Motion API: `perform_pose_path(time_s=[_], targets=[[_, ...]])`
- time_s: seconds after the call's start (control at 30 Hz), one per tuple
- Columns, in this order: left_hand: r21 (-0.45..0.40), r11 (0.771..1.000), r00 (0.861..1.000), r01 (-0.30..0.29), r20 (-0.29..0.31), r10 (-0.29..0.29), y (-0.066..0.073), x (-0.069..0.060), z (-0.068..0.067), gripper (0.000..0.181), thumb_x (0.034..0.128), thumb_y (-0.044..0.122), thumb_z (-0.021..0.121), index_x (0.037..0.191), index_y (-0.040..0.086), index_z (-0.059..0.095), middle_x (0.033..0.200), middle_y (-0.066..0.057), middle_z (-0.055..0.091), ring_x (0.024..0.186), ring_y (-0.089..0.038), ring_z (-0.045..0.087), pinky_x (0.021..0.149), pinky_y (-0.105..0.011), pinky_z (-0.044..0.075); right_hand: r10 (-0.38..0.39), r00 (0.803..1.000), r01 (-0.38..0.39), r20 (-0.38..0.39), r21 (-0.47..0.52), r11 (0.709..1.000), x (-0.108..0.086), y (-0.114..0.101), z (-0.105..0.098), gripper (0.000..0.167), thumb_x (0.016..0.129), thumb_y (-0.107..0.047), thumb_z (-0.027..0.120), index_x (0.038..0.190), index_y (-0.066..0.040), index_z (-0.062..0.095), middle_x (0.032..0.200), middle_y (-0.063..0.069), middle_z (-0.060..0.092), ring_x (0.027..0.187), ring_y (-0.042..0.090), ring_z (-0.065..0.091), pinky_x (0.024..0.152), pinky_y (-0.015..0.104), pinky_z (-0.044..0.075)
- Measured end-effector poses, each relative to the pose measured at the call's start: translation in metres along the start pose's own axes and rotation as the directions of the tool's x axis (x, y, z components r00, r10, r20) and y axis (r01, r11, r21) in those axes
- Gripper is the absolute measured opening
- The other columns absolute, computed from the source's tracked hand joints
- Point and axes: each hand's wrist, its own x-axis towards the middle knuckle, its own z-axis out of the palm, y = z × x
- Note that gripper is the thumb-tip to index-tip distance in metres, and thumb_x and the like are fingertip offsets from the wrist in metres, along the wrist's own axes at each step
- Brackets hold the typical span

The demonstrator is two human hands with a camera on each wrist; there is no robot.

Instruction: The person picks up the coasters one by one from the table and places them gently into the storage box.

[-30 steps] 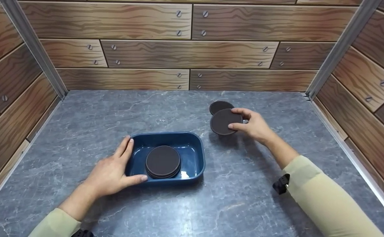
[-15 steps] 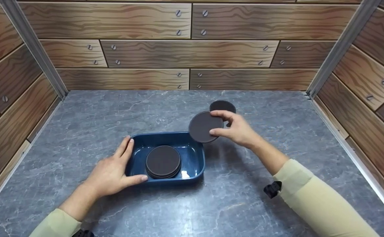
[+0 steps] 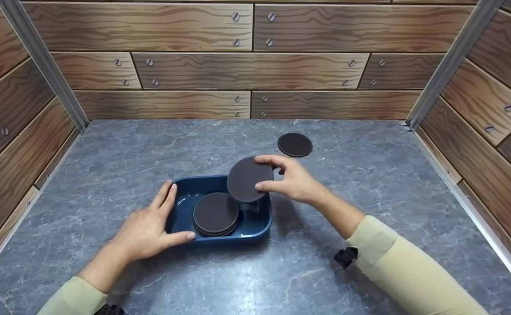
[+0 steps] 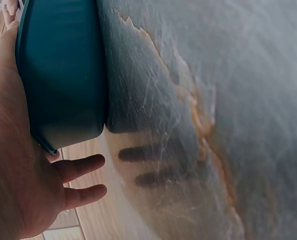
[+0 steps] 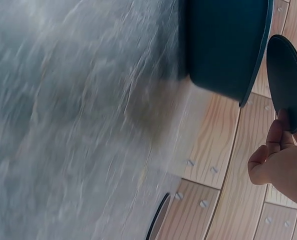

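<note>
My right hand (image 3: 294,179) pinches a round dark brown coaster (image 3: 247,180) by its right edge, thumb on its upper face. This coaster hangs tilted over the back right part of a blue rectangular tray (image 3: 255,236). Inside the tray lies a stack of several like coasters (image 3: 216,213). My left hand (image 3: 144,232) rests on the tray's left end, thumb on the front rim and fingertips at the back left corner. In the left wrist view, two straight fingers (image 4: 83,196) of that hand stand free beside the tray wall.
Another dark coaster (image 3: 295,145) lies flat on the grey marbled table (image 3: 347,148), behind my right hand. Wood-patterned panels (image 3: 194,72) enclose the table at the back and both sides.
My right hand has carried the coaster leftward and toward me, from the loose coaster at the back to above the tray. The left hand and tray have stayed in place.
</note>
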Motion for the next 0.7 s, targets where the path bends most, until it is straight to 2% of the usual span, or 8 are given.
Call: perform_pose_path(time_s=[0.27, 0.43, 0.6, 0.7], targets=[[0.007, 1.000, 1.000, -0.018, -0.016, 0.018, -0.001, 0.000, 0.001, 0.123, 0.0856, 0.084, 0.064, 0.170, 0.006, 0.019, 0.176, -0.017, 0.014, 0.105, -0.050, 0.069, 0.089, -0.064, 0.054, -0.004, 1.000, 0.004, 0.031, -0.025, 1.000, 0.004, -0.007, 0.020, 0.062, 0.085, -0.024, 0.090, 0.142, -0.011, 0.068, 0.134, 0.000, 0.070, 0.117, 0.021, 0.058, 0.099, 0.053, 0.039], [0.014, 1.000, 1.000, -0.016, -0.009, 0.016, -0.001, 0.001, -0.001, 0.124, 0.0854, 0.084, 0.063, 0.170, 0.006, 0.019, 0.177, -0.016, 0.013, 0.106, -0.050, 0.069, 0.089, -0.065, 0.053, -0.026, 0.998, 0.028, 0.050, -0.042, 0.999, 0.006, -0.013, 0.031, 0.063, 0.085, -0.025, 0.090, 0.142, -0.010, 0.067, 0.136, 0.001, 0.070, 0.119, 0.021, 0.061, 0.102, 0.047, 0.043], [0.005, 1.000, 1.000, -0.007, 0.004, 0.007, 0.000, 0.001, -0.001, 0.124, 0.0853, 0.085, 0.062, 0.170, 0.007, 0.019, 0.177, -0.016, 0.012, 0.109, -0.051, 0.067, 0.091, -0.066, 0.052, -0.038, 0.997, 0.041, 0.074, -0.044, 0.998, 0.009, -0.016, 0.042, 0.065, 0.084, -0.022, 0.091, 0.142, -0.007, 0.067, 0.138, 0.005, 0.069, 0.124, 0.021, 0.062, 0.110, 0.040, 0.044], [0.003, 1.000, 1.000, -0.005, 0.006, 0.005, 0.000, 0.001, 0.000, 0.123, 0.0855, 0.085, 0.062, 0.171, 0.007, 0.019, 0.177, -0.016, 0.012, 0.109, -0.051, 0.067, 0.091, -0.066, 0.052, -0.041, 0.994, 0.048, 0.099, -0.067, 0.997, 0.010, -0.016, 0.049, 0.065, 0.084, -0.023, 0.091, 0.143, -0.006, 0.066, 0.141, 0.008, 0.067, 0.128, 0.022, 0.061, 0.113, 0.040, 0.042]])
